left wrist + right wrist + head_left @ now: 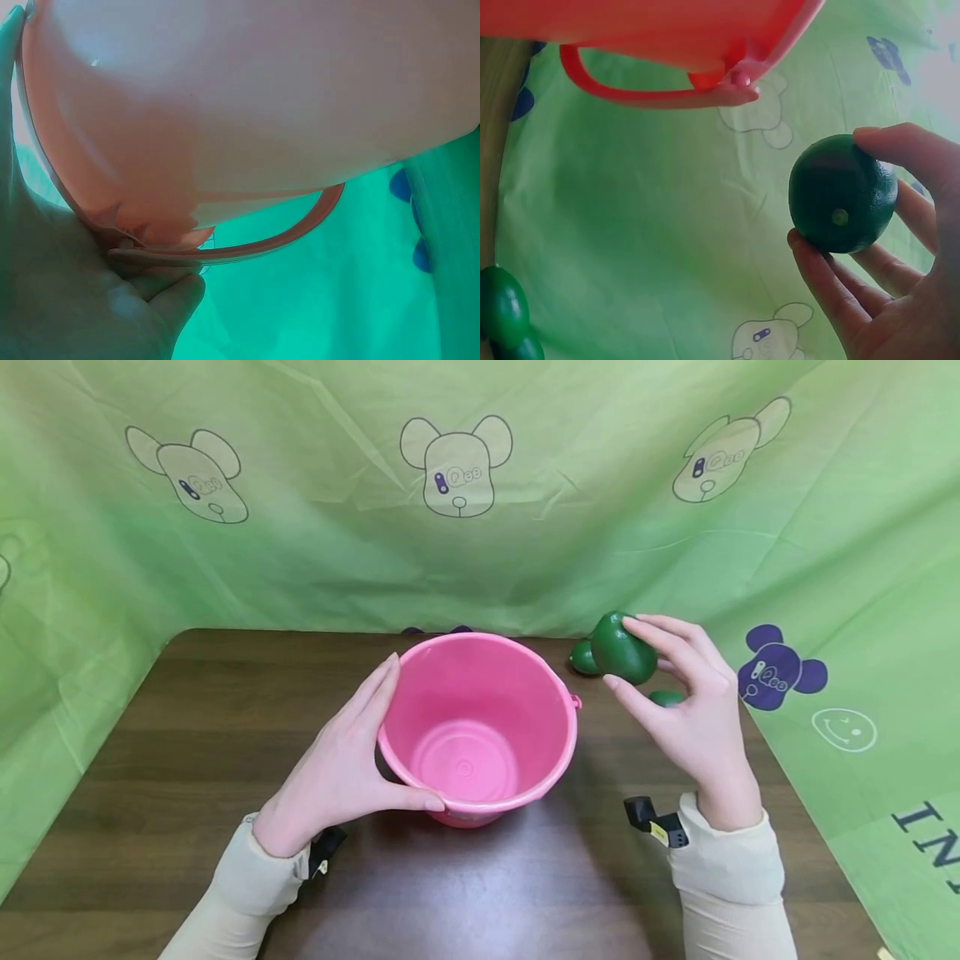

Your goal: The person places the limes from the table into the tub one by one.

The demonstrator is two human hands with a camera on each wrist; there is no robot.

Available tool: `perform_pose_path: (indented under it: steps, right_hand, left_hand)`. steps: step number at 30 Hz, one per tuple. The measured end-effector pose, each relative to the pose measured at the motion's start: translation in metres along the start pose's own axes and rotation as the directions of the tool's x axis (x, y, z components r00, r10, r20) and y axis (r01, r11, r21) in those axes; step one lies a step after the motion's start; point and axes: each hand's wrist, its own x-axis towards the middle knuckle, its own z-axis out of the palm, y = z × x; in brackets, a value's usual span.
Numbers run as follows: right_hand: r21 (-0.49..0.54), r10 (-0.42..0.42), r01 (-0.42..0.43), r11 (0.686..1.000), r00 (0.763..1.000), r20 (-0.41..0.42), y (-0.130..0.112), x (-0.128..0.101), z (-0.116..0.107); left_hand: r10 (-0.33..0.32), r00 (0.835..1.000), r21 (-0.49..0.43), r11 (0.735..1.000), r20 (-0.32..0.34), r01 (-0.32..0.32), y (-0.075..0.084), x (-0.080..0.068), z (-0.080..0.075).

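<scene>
A pink bucket point(480, 693) stands on the table, and its inside shows only a bare ringed bottom. My left hand point(337, 777) holds its left side, thumb along the near rim and fingers on the far left edge. In the left wrist view, the bucket handle point(277, 240) hangs beside that hand. To the right of the bucket, my right hand point(697, 710) pinches a dark green avocado point(622, 649) between thumb and fingertips, lifted about rim height. The right wrist view shows the round end of this avocado point(840, 199) with its pale stem spot.
Behind the held avocado lies another green avocado point(583, 657), partly hidden. A further green one point(665, 697) shows under my right hand. The brown wooden table point(225, 710) is bordered at the back and sides by a green printed cloth point(315, 552).
</scene>
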Motion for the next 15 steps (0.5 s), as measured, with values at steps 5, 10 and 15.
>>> perform_pose_path:
  steps: [5, 10, 15]
  right_hand:
    - [0.002, -0.018, 0.018, 1.000, 1.000, 0.002, -0.006, -0.001, 0.001]
    - [0.015, -0.038, 0.038, 0.999, 0.999, 0.006, -0.012, 0.000, 0.002]
    - [0.032, -0.063, 0.062, 0.998, 0.998, 0.015, -0.017, 0.002, 0.003]
  left_hand:
    - [-0.002, 1.000, -0.008, 1.000, 0.000, 0.002, 0.000, 0.000, 0.001]
    - [-0.010, 1.000, -0.007, 1.000, 0.005, 0.010, 0.000, -0.001, 0.000]
    - [-0.018, 1.000, -0.005, 1.000, 0.007, 0.018, 0.000, -0.001, -0.001]
